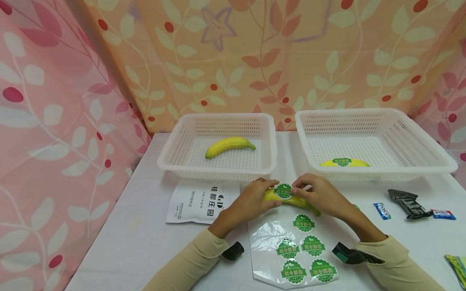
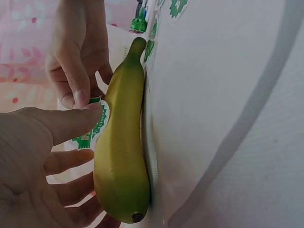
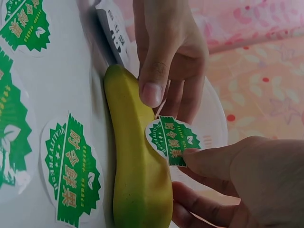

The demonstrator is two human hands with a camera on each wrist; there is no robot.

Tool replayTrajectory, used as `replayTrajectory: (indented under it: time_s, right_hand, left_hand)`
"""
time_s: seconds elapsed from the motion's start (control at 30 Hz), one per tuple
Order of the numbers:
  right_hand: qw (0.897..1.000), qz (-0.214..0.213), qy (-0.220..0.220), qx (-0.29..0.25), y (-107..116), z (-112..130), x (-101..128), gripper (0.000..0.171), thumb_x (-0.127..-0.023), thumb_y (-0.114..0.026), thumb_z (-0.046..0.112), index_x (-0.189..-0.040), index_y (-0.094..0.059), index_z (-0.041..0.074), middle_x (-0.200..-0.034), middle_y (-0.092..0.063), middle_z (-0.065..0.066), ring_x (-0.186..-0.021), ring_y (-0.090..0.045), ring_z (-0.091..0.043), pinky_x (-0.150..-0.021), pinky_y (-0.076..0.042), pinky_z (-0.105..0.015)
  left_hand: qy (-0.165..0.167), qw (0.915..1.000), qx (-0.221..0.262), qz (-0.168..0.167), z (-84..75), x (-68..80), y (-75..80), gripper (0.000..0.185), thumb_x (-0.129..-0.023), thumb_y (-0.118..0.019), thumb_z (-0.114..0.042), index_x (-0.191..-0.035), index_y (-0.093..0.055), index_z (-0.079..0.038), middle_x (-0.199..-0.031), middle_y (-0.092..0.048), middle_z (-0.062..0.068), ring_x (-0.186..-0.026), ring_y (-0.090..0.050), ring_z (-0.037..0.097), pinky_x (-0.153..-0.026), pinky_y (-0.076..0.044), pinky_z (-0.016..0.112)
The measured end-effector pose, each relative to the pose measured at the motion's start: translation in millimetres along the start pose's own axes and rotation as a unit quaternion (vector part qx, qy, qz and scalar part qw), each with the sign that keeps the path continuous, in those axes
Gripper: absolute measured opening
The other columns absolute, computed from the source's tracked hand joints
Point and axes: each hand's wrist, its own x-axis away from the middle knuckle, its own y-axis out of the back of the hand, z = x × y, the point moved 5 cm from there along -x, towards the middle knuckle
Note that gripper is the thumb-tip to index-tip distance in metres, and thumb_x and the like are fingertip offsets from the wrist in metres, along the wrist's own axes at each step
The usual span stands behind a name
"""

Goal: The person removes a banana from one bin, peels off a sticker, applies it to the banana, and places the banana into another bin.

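Observation:
A yellow-green banana (image 1: 271, 195) (image 2: 121, 156) (image 3: 137, 166) lies on the white table at the top edge of a clear sticker sheet (image 1: 269, 242) (image 3: 90, 57). My left hand (image 1: 251, 200) (image 2: 28, 156) grips its left end, fingers curled under it and thumb tip on the green round sticker (image 1: 283, 191) (image 2: 97, 128) (image 3: 173, 140). My right hand (image 1: 320, 194) (image 3: 247, 185) pinches that sticker between thumb and fingers against the banana's top. Part of the sticker overhangs the fruit.
Two white baskets stand behind: the left basket (image 1: 164, 159) holds a bare banana (image 1: 229, 146), the right basket (image 1: 447, 163) a stickered banana (image 1: 344, 163). A white pouch (image 1: 202, 202) lies at the left. Wrapped sweets (image 1: 382, 211) and a black wrapper (image 1: 407, 202) lie at the right.

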Motion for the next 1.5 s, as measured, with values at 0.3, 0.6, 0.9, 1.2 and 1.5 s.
replayTrajectory:
  time_s: [0.3,0.6,0.9,1.2,1.5]
  right_hand:
    - [1.0,0.014,0.018,0.015,-10,3,0,0.006,-0.101,-0.074,0.017,-0.1,-0.077,0.012,-0.102,-0.07,-0.001,-0.094,-0.067,-0.017,-0.081,-0.058,-0.032]
    - [0.998,-0.002,0.064,0.001,-10,11,2,0.014,-0.095,-0.08,0.013,-0.104,-0.07,0.014,-0.104,-0.068,0.001,-0.102,-0.068,-0.021,-0.086,-0.06,-0.039]
    - [0.992,0.036,0.1,0.066,-20,13,4,0.032,-0.093,-0.083,0.024,-0.123,-0.076,0.015,-0.122,-0.07,-0.001,-0.118,-0.063,-0.026,-0.098,-0.053,-0.054]
    - [0.991,0.039,0.086,0.095,-20,13,4,0.036,-0.095,-0.081,0.029,-0.127,-0.077,0.011,-0.116,-0.074,0.003,-0.11,-0.066,-0.02,-0.094,-0.055,-0.048]
    - [0.989,0.046,0.091,0.106,-24,15,5,0.039,-0.094,-0.082,0.033,-0.126,-0.077,0.012,-0.116,-0.073,0.003,-0.109,-0.066,-0.017,-0.094,-0.056,-0.041]
  left_hand:
    - [0.021,0.9996,0.014,0.014,5.0,0.8,-4.4,0.052,-0.098,-0.079,-0.03,-0.144,-0.064,-0.011,-0.123,-0.068,0.008,-0.111,-0.065,0.02,-0.096,-0.052,0.032]
    - [0.016,0.9993,0.033,0.01,5.2,0.0,-4.6,0.053,-0.094,-0.083,-0.025,-0.142,-0.064,-0.009,-0.121,-0.067,0.009,-0.112,-0.067,0.02,-0.093,-0.054,0.028]
    - [0.019,0.9991,0.036,0.013,5.8,0.0,-4.5,0.047,-0.095,-0.083,-0.027,-0.136,-0.065,-0.014,-0.121,-0.068,0.006,-0.112,-0.066,0.017,-0.091,-0.054,0.028]
    - [-0.009,0.9999,0.012,0.008,2.6,-2.2,-0.9,0.033,-0.093,-0.084,-0.024,-0.121,-0.078,-0.009,-0.112,-0.073,0.003,-0.098,-0.062,0.011,-0.082,-0.049,0.022]
    - [-0.019,0.9997,0.014,0.0,2.8,-1.4,0.1,0.026,-0.09,-0.087,-0.022,-0.111,-0.081,-0.008,-0.101,-0.075,0.0,-0.086,-0.061,0.006,-0.075,-0.049,0.019]
